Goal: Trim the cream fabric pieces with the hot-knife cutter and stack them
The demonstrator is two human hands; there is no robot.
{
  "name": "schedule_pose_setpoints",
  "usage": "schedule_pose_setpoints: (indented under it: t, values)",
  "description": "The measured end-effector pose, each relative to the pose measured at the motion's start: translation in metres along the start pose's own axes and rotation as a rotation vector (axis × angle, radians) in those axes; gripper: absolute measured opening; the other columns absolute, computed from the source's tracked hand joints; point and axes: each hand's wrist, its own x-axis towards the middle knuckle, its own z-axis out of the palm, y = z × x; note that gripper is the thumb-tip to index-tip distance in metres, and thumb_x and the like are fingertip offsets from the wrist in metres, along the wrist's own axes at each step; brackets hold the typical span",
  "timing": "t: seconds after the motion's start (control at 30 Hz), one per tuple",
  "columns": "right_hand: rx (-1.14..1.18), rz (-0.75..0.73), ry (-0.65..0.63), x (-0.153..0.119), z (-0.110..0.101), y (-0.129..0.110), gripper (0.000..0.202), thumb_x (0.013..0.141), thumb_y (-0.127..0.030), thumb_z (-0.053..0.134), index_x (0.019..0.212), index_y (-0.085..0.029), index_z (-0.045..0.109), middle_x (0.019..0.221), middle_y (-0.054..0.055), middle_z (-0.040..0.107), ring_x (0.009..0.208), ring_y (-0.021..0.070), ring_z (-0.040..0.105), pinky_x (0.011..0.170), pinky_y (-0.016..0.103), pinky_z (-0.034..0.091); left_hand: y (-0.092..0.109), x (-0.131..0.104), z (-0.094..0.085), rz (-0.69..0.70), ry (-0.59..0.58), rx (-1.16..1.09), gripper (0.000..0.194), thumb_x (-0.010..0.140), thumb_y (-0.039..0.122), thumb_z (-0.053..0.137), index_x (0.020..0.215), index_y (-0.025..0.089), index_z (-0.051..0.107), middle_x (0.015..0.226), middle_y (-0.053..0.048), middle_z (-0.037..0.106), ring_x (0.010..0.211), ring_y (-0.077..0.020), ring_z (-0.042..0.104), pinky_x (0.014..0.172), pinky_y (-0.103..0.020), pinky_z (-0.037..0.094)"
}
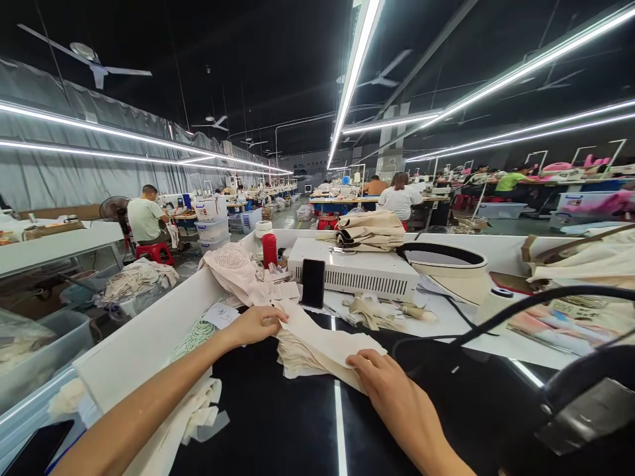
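Note:
A cream strip of fabric point(322, 336) stretches between my two hands above the black tabletop point(268, 423). My left hand point(255, 325) pinches its left end, thumb and fingers closed. At its right end, my right hand point(380, 377) grips the edge with bent fingers. Beneath the strip lies a stack of similar cream pieces point(297, 360), fanned at its lower edge. A black phone point(313, 283) leans upright just behind the strip. Left of my left hand are a coil of pale green cord point(195, 338) and a white paper tag point(221, 315).
Behind the phone stands a white vented box point(357, 268) with folded cream cloth point(372, 230) on it. A red bottle point(269, 250) is to its left. At right, a black cable point(496, 317) arches over the table near a dark machine point(585, 396). Co-workers sit farther back.

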Motion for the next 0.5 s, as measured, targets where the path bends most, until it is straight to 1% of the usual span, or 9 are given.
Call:
schedule_pose_setpoints:
  t: [0.1,0.17,0.23,0.27,0.33,0.37,0.4,0.43,0.5]
  values:
    - [0.015,-0.011,-0.032,-0.001,0.004,0.004,0.036,0.093,-0.014,0.043,0.11,-0.027,0.072,0.112,0.005,0.075,0.093,0.0233,0.073,0.067,0.032,0.062,0.008,-0.007,-0.01,-0.023,0.004,0.048,0.039,0.083,0.009,0.052,0.112,0.021,0.075,0.127,-0.002,0.073,0.122,-0.0196,0.065,0.109,-0.029,0.043]
    - [0.055,-0.043,-0.016,-0.004,0.011,0.009,0.04,0.091,-0.016,0.043,0.117,-0.023,0.072,0.115,0.008,0.075,0.096,0.0268,0.074,0.081,0.042,0.064,0.011,-0.018,-0.024,-0.068,0.035,0.094,0.044,0.085,0.01,0.051,0.121,0.023,0.072,0.132,0.0,0.07,0.124,-0.0191,0.063,0.107,-0.027,0.044]
    - [0.107,-0.052,0.037,-0.008,0.021,0.014,0.044,0.092,-0.02,0.04,0.125,-0.022,0.068,0.12,0.011,0.073,0.099,0.0294,0.074,0.086,0.048,0.063,0.012,-0.034,-0.043,-0.145,0.072,0.159,0.04,0.09,0.014,0.05,0.123,0.022,0.071,0.133,-0.002,0.07,0.121,-0.0198,0.064,0.099,-0.025,0.047]
    - [0.139,-0.055,0.063,-0.01,0.026,0.015,0.045,0.092,-0.022,0.039,0.128,-0.022,0.067,0.122,0.012,0.072,0.101,0.0307,0.074,0.088,0.05,0.062,0.013,-0.046,-0.053,-0.194,0.083,0.198,0.036,0.092,0.018,0.049,0.12,0.021,0.072,0.127,-0.003,0.072,0.115,-0.0207,0.066,0.093,-0.025,0.049]
    - [0.221,-0.081,0.068,-0.015,0.033,0.013,0.045,0.094,-0.026,0.039,0.132,-0.024,0.064,0.126,0.012,0.07,0.106,0.0316,0.073,0.092,0.051,0.06,0.014,-0.075,-0.072,-0.302,0.084,0.286,0.027,0.092,0.023,0.052,0.106,0.019,0.075,0.106,-0.004,0.077,0.097,-0.0224,0.07,0.082,-0.026,0.05]
    - [0.262,-0.089,0.07,-0.017,0.035,0.01,0.043,0.095,-0.029,0.04,0.132,-0.026,0.063,0.127,0.011,0.07,0.107,0.0316,0.073,0.092,0.05,0.06,0.014,-0.093,-0.08,-0.359,0.078,0.331,0.022,0.091,0.025,0.055,0.097,0.019,0.076,0.093,-0.003,0.076,0.087,-0.0229,0.069,0.077,-0.027,0.049]
    - [0.299,-0.099,0.065,-0.021,0.037,0.006,0.041,0.096,-0.031,0.041,0.131,-0.029,0.063,0.127,0.01,0.069,0.108,0.0313,0.072,0.092,0.049,0.06,0.015,-0.111,-0.086,-0.412,0.075,0.376,0.019,0.089,0.026,0.057,0.09,0.019,0.075,0.085,-0.003,0.075,0.081,-0.0229,0.068,0.074,-0.028,0.047]
    - [0.331,-0.108,0.058,-0.024,0.037,0.001,0.039,0.097,-0.033,0.042,0.13,-0.031,0.064,0.128,0.009,0.068,0.108,0.0311,0.072,0.09,0.048,0.061,0.016,-0.129,-0.091,-0.463,0.078,0.419,0.016,0.088,0.026,0.06,0.084,0.019,0.073,0.08,-0.002,0.073,0.078,-0.0228,0.067,0.072,-0.028,0.046]
    - [0.374,-0.135,0.035,-0.031,0.036,-0.009,0.036,0.098,-0.036,0.044,0.128,-0.034,0.065,0.132,0.008,0.067,0.11,0.0305,0.072,0.087,0.045,0.063,0.017,-0.163,-0.094,-0.559,0.101,0.499,0.014,0.086,0.026,0.061,0.078,0.019,0.069,0.078,-0.003,0.071,0.078,-0.0234,0.066,0.071,-0.028,0.043]
